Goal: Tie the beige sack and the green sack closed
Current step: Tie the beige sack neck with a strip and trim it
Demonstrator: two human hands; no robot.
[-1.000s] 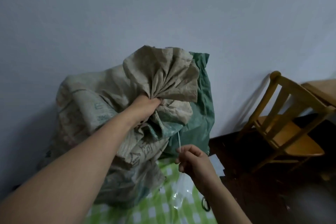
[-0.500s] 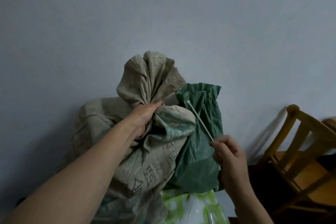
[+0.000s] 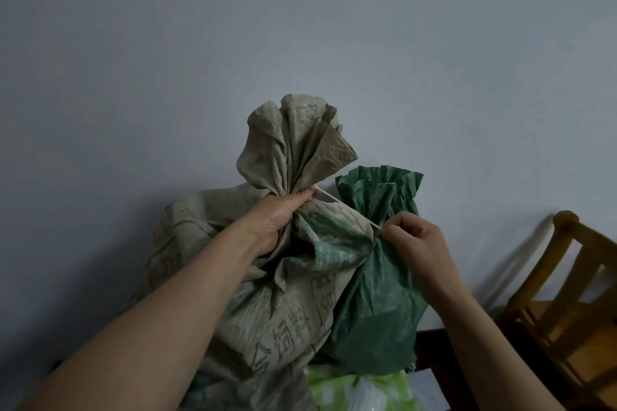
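A bulky beige sack with printed characters stands against the wall. Its mouth is bunched into a ruffled top, and my left hand grips the gathered neck. Leaning against its right side is a green sack with a crumpled open top. A thin white string runs taut from the beige neck, by my left thumb, down to my right hand, which pinches its end in front of the green sack.
A pale wall fills the background. A wooden chair stands at the right on a dark floor. A green-and-white checked bag lies below the sacks at the bottom edge.
The beige neck is now gathered tighter and held higher. My right hand has brought the string in closer, and it now reaches the neck at my left thumb.
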